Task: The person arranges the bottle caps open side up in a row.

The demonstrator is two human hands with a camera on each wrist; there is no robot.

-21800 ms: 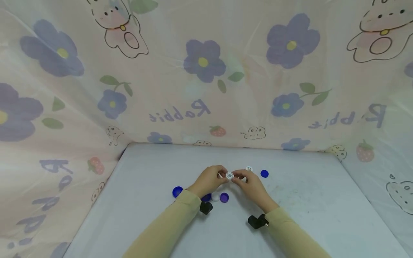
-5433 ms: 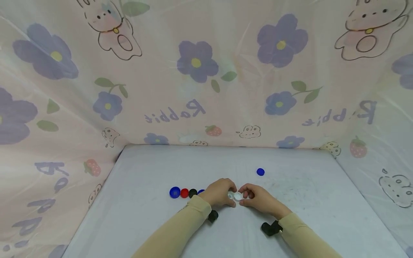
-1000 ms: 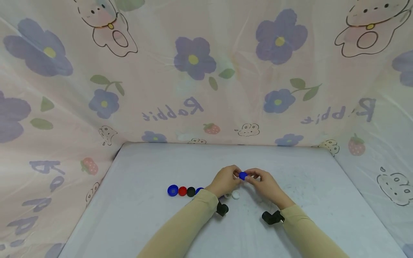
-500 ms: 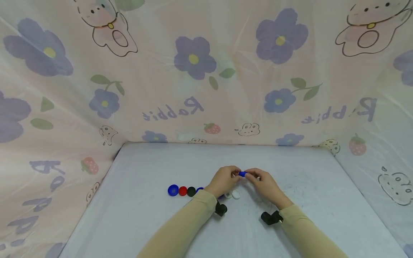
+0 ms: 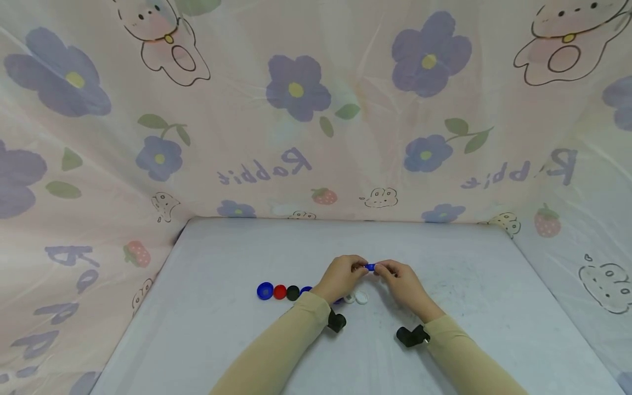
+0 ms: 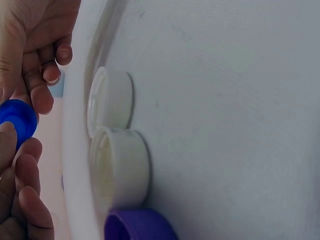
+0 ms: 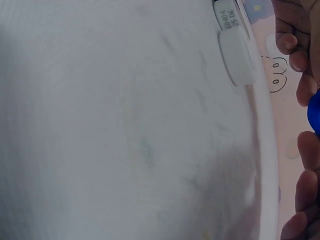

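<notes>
Both hands meet over the middle of the white table, holding a small blue bottle cap point(image 5: 370, 267) between them. My left hand point(image 5: 340, 276) pinches its left side with thumb and fingers; my right hand point(image 5: 406, 282) pinches the right side. In the head view the cap shows edge-on. The left wrist view shows the blue cap point(image 6: 22, 117) with a thumb against its face; only its edge enters the right wrist view. Below the hands lie two white caps point(image 6: 120, 165), beside a purple cap point(image 6: 145, 225). My left forearm hides part of this row.
The row continues left with a large blue cap point(image 5: 265, 291), a red cap point(image 5: 280, 292), a black cap point(image 5: 293, 293) and another blue cap point(image 5: 306, 289). A black wrist camera point(image 5: 337, 321) sits under the left wrist, another wrist camera point(image 5: 411, 336) under the right. A patterned curtain point(image 5: 247, 137) surrounds the table.
Earlier the hands held a white cap, then set white caps in the row. The blue cap, lying alone at the back right, was picked up; it has since turned from face-on to edge-on.
</notes>
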